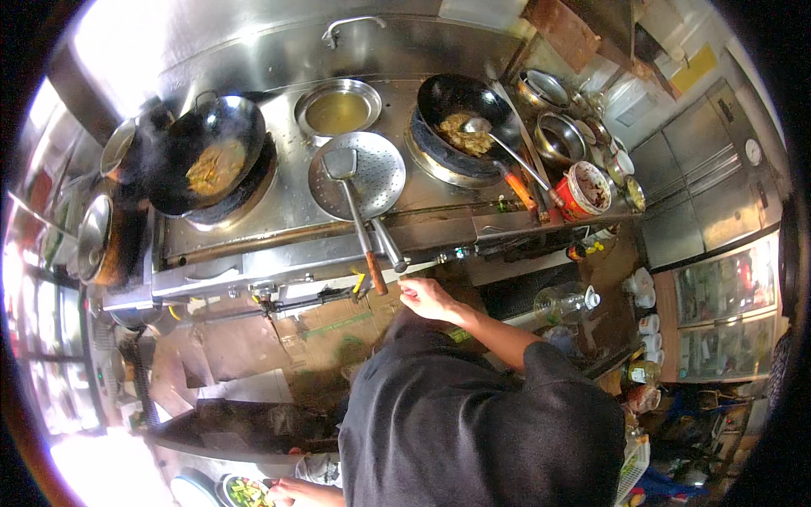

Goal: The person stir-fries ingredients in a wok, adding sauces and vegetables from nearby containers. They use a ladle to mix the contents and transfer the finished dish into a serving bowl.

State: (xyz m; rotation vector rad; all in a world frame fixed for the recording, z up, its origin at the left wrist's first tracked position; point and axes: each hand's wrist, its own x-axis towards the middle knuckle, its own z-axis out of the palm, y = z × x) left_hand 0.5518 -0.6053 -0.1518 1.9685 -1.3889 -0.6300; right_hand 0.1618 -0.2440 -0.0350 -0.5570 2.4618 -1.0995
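My right hand [426,299] is in front of the stove with its fingers curled in and nothing visible in them. Just beyond it are the wooden handle of a wok spatula [342,165] and the handle of a perforated strainer ladle [386,171]; the hand looks apart from both. My left hand [290,492], at the bottom edge, grips the rim of a metal bowl [225,489] of chopped green vegetables [247,492]. A tilted black wok [244,127] on the left burner steams with food in it. Another black wok [437,95] holds browned food and a ladle [478,125].
A steel basin [303,104] of yellowish liquid stands behind the strainer. Right of the woks are a red tub [567,199], several metal pots [561,136] and an orange-handled tool [521,192]. A faucet [355,22] juts from the back wall. Cardboard [329,336] lies below the stove's front edge.
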